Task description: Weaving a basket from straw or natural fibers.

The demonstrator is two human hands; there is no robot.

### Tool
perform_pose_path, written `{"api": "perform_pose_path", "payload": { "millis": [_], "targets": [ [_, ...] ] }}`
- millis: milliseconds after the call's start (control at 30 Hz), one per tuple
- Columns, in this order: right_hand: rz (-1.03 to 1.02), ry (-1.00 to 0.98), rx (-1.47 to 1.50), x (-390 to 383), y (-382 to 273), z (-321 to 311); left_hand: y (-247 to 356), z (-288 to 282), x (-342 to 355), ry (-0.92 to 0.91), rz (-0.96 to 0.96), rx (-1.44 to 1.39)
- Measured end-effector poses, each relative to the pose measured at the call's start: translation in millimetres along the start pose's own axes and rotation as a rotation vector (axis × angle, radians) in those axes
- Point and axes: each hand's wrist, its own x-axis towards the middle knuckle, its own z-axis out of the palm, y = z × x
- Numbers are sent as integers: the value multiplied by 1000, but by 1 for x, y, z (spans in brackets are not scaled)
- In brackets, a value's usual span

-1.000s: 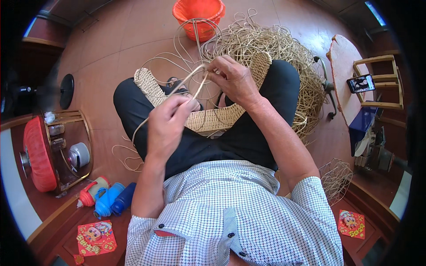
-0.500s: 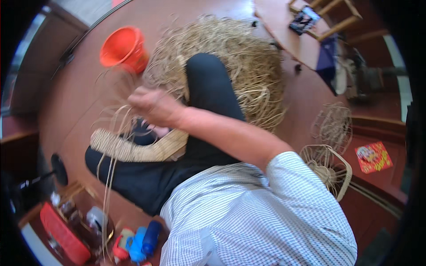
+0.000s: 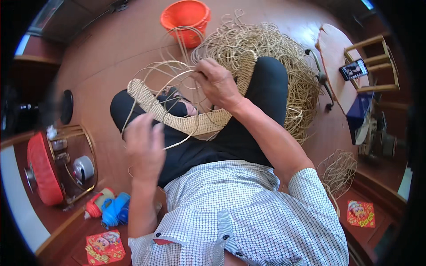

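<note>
Across my lap lies a curved woven band of pale cane (image 3: 199, 124), its two ends reaching up past my knees. Loose strands loop above its left part. My right hand (image 3: 217, 83) is closed, pinching cane strands (image 3: 182, 66) above the middle of the band. To the left, just over my thigh, my left hand (image 3: 144, 144) is raised and blurred, with fingers stretched and apart. A strand runs close by this hand; whether it touches the fingers is unclear.
A big heap of loose cane (image 3: 270, 53) lies beyond my right knee. Orange-red buckets (image 3: 185, 22) stand ahead. At right are a low table (image 3: 333, 48), a bamboo stool (image 3: 377, 62) with a phone (image 3: 353, 69), and a smaller cane bundle (image 3: 339, 170). Blue bottles (image 3: 116, 210) stand left.
My left hand has come up into clear view over my left thigh. My right hand still grips strands above the band. The whole view has shifted, with the buckets now farther right.
</note>
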Motion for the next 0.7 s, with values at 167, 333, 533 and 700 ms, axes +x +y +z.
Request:
{"api": "perform_pose_path", "payload": {
  "millis": [167, 333, 533, 700],
  "targets": [
    [-15, -21, -2, 3, -4, 7, 28, 46, -29, -295, -308, -410],
    [-58, 11, -43, 2, 3, 6, -2, 4, -55, -282, -274, -340],
    [-78, 29, -61, 3, 7, -5, -210, -160, -134, -179, -744, 759],
    [-95, 20, -12, 1, 8, 4, -350, -343, -291, -450, -1233, 1224]
  ]
}}
